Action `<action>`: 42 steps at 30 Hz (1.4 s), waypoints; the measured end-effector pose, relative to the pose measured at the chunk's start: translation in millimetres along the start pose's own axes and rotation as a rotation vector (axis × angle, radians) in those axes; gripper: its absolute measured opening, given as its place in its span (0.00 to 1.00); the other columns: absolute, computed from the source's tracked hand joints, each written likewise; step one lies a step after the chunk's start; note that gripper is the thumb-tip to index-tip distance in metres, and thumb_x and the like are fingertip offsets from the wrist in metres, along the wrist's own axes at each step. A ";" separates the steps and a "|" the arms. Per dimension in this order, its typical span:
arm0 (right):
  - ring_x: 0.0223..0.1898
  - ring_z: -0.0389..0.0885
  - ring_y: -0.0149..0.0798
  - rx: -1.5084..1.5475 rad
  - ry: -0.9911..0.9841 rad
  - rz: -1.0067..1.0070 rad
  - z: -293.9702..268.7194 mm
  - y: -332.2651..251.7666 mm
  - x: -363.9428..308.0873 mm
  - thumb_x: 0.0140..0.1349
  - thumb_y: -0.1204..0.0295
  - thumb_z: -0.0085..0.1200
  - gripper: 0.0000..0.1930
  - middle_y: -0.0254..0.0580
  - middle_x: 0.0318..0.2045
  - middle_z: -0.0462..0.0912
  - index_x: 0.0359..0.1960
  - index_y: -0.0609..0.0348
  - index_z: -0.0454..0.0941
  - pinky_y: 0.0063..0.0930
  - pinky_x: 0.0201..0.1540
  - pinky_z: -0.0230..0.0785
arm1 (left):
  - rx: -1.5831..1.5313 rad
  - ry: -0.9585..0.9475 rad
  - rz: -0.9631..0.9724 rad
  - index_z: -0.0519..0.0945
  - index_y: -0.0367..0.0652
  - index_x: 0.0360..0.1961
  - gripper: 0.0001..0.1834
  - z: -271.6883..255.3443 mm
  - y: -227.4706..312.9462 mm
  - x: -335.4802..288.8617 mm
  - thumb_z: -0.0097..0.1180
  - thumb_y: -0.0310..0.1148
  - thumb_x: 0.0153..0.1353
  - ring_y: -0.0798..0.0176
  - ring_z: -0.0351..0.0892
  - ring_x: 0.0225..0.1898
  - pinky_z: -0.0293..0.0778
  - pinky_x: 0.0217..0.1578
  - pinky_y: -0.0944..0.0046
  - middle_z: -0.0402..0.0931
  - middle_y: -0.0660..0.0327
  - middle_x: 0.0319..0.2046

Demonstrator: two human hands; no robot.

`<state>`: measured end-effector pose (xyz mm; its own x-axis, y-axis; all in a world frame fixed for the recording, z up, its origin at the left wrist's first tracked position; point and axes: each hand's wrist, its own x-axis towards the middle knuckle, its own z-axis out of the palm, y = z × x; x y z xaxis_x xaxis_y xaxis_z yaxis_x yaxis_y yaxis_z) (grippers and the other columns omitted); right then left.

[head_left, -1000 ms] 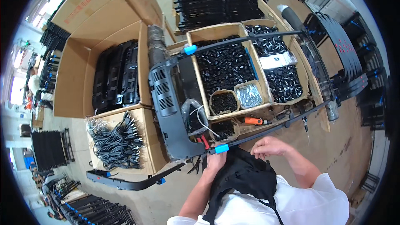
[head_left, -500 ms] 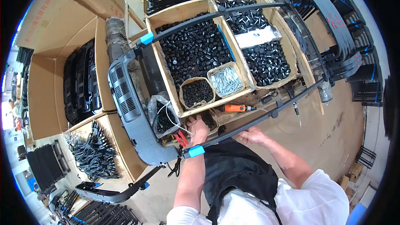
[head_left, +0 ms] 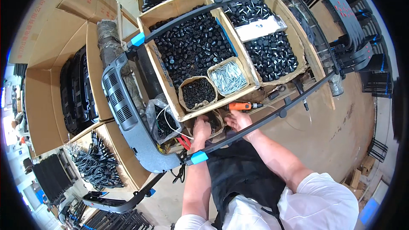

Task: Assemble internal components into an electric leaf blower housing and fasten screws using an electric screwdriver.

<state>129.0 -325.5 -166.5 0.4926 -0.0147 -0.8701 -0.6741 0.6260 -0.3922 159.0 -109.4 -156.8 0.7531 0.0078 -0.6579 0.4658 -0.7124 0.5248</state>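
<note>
A dark tubular frame with a grey slotted panel [head_left: 140, 140] spans the work area in front of me; its near rail [head_left: 255, 124] passes over my forearms. My left hand [head_left: 202, 128] reaches down into a small cardboard bin [head_left: 218, 128] of dark parts, below the large box's front edge. Its fingertips are hidden there. Just right of that bin, my right hand [head_left: 239, 122] has its fingers loosely apart, slightly blurred, with nothing visible in them. Beyond it lies an orange power screwdriver [head_left: 239, 106]. Red-handled pliers [head_left: 184, 142] rest left of my left wrist.
A large cardboard box [head_left: 260, 86] holds black knobs [head_left: 191, 47], black-headed bolts [head_left: 272, 57], silver pins [head_left: 230, 78] and small dark screws [head_left: 198, 93]. A plastic bag [head_left: 164, 121] of parts sits left. Bundled black cables [head_left: 98, 162] and a tall carton [head_left: 42, 102] stand farther left.
My right hand has moved left and forward, from the near rail to beside the small bin, and its fingers have spread. My left hand stays in the bin. The view has shifted slightly.
</note>
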 end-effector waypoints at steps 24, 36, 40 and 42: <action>0.57 0.86 0.48 0.304 -0.181 -0.150 -81.6 -40.8 -51.0 0.69 0.71 0.60 0.25 0.42 0.50 0.86 0.67 0.39 0.73 0.33 0.36 0.80 | -1.721 -0.495 0.018 0.81 0.44 0.47 0.11 -15.0 -11.4 -13.8 0.55 0.40 0.77 0.55 0.86 0.48 0.83 0.42 0.62 0.82 0.62 0.42; 0.58 0.84 0.44 -0.660 -0.356 -0.414 -56.3 -58.7 -247.4 0.58 0.82 0.68 0.29 0.46 0.56 0.85 0.62 0.58 0.73 0.39 0.54 0.83 | -1.341 -0.441 -0.014 0.81 0.41 0.50 0.10 4.6 -20.6 -91.3 0.62 0.33 0.74 0.67 0.84 0.37 0.83 0.34 0.65 0.83 0.64 0.37; 0.53 0.87 0.40 -0.814 -0.781 -1.030 3.2 -104.8 -292.9 0.58 0.80 0.71 0.28 0.50 0.51 0.88 0.60 0.61 0.74 0.37 0.59 0.80 | -1.382 -0.383 0.039 0.80 0.40 0.50 0.11 8.5 -36.5 -137.1 0.60 0.36 0.76 0.69 0.81 0.34 0.79 0.31 0.67 0.81 0.65 0.36; 0.52 0.87 0.40 -0.806 -0.784 -0.928 32.7 -119.0 -300.0 0.58 0.78 0.71 0.27 0.50 0.50 0.89 0.59 0.62 0.75 0.39 0.61 0.79 | -1.415 -0.439 0.070 0.79 0.40 0.50 0.13 3.0 -40.2 -163.5 0.57 0.40 0.77 0.71 0.77 0.30 0.74 0.27 0.69 0.77 0.66 0.33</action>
<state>79.4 -370.0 151.0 0.9037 0.4234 0.0632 0.0575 0.0262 -0.9980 15.8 -84.1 -71.9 0.7154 -0.3879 -0.5811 0.6841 0.5578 0.4699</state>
